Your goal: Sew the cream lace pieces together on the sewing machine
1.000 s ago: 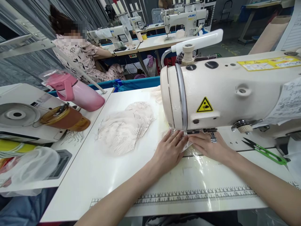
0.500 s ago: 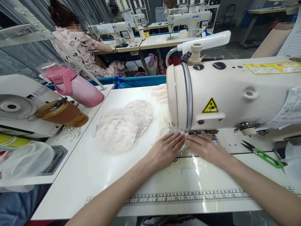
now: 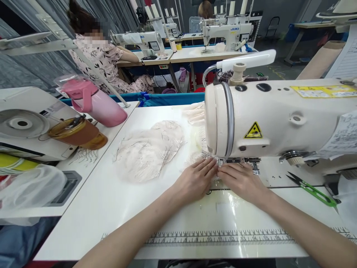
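My left hand (image 3: 196, 178) lies palm down with fingers stretched out flat on pale lace fabric (image 3: 196, 159) just in front of the needle area. Close beside it, my right hand (image 3: 242, 179) rests with extended fingers on the near edge of the same fabric, thumb side toward the left. The head of the white sewing machine (image 3: 259, 119) hangs over my fingertips. It hides the needle and much of the fabric. To the left of my hands, cream lace pieces (image 3: 143, 154) overlap on the white table (image 3: 111, 219), with loose threads at their edges.
Green-handled thread snips (image 3: 315, 191) lie right of my right hand. A printed ruler (image 3: 223, 238) runs along the front edge. At left stand a pink bottle (image 3: 95, 104), an amber cup (image 3: 79, 134) and another machine (image 3: 22, 126). A person (image 3: 97, 59) sits beyond, near more machines.
The view has shifted slightly, so the machine sits a little lower and further right. Both hands stay at the fabric, with the right hand's fingers drawn slightly nearer me.
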{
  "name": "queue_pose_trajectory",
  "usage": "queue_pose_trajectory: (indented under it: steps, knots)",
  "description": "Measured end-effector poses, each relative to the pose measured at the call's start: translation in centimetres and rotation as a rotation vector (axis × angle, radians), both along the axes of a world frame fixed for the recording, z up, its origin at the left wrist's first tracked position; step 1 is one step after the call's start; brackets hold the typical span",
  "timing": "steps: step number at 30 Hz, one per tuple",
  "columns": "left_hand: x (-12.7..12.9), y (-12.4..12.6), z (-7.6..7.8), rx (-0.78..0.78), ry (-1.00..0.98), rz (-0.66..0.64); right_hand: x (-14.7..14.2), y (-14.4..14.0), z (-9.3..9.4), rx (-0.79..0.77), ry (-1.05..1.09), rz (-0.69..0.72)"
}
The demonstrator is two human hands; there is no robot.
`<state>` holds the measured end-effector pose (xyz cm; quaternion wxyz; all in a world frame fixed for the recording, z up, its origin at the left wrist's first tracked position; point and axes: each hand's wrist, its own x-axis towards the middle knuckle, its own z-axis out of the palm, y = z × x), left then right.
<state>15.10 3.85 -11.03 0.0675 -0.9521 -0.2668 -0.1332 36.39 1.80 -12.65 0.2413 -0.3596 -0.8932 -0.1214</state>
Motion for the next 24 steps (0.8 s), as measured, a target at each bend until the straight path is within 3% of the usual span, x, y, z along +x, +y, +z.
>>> queue_pose_trajectory:
  steps: [14, 24]
  knots:
    - [0.9, -0.8, -0.1, -0.002, -0.019, 0.089, 0.5, 0.0, 0.1, 0.008, -0.034, -0.054]
    - [1.4, -1.1, -0.5, 0.087, -0.038, 0.107, 0.9, 0.1, 0.1, -0.017, -0.007, -0.07]
